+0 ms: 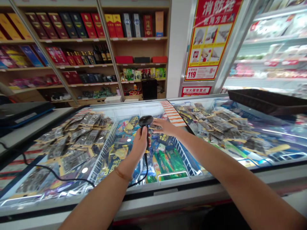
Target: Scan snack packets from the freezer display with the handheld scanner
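Note:
My left hand [140, 140] is wrapped around the handle of a black handheld barcode scanner [145, 120], held upright above the freezer's glass top. Its black cable [146, 166] hangs from the handle and runs off to the left across the glass. Just right of the scanner head, my right hand [165, 126] stretches out with its fingers apart. The scanner partly covers those fingertips, and I cannot tell whether they touch anything. Below both hands lie blue and yellow ice cream packets [117, 153] and green packets [168, 161] in a white wire basket [183, 153].
Many flat brown-edged packets lie to the left [81, 134] and right [220, 123]. A dark tray [268, 100] rests on the freezer's right side. A black device [24, 113] stands at left. Behind are shelves [139, 39] of boxes and a red poster [213, 38].

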A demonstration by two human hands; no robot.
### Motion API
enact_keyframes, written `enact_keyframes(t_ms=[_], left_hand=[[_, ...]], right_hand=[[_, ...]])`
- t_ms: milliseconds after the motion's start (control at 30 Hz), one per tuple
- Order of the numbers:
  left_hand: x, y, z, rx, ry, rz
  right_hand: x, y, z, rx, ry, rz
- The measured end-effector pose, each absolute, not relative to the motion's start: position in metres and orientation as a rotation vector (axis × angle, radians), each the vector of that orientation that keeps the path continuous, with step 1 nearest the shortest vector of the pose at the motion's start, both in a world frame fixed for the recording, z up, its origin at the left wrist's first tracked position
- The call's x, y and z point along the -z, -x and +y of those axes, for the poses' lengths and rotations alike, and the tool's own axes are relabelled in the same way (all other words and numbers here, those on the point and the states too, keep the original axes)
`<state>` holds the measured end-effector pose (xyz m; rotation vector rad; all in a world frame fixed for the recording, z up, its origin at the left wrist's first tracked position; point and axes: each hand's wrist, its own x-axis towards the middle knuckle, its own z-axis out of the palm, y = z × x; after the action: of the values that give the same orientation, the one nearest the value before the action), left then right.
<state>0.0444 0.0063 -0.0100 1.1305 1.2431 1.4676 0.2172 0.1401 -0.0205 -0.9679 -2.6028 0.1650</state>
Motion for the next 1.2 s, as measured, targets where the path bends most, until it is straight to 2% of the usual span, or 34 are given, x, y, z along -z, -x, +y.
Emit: enact_keyframes(t_ms=[133,367,433,567,867,1033,1200], left_hand=[[0.011,-0.046,0.006,-1.475,-1.131,1.229],[0.010,-0.045,0.006,-1.471,-1.126,1.237],[0.011,-0.045,0.006,-1.471,-1.124,1.242],[0.013,-0.045,0.007,-1.461,-1.117,1.249],[0.023,-0.042,0.012,-1.464,-1.151,1.276],[0.016,-0.044,0.006,-1.438,-1.142,1.257],[0.012,-0.047,0.001,-1.423,-1.163,1.224]], right_hand=[[0.022,-0.249,0.135,-0.202,1.167,-2.520],[0.005,-0.313,0.115,0.306,1.619,-2.446],[0.002,-0.324,0.117,0.341,1.796,-2.404],[0.000,-0.304,0.133,0.120,1.801,-2.341],[0.009,-0.185,0.182,-0.493,1.862,-2.130],[0.024,-0.187,0.192,-0.693,1.552,-1.819],[0.033,-0.195,0.197,-1.031,1.121,-1.408]])
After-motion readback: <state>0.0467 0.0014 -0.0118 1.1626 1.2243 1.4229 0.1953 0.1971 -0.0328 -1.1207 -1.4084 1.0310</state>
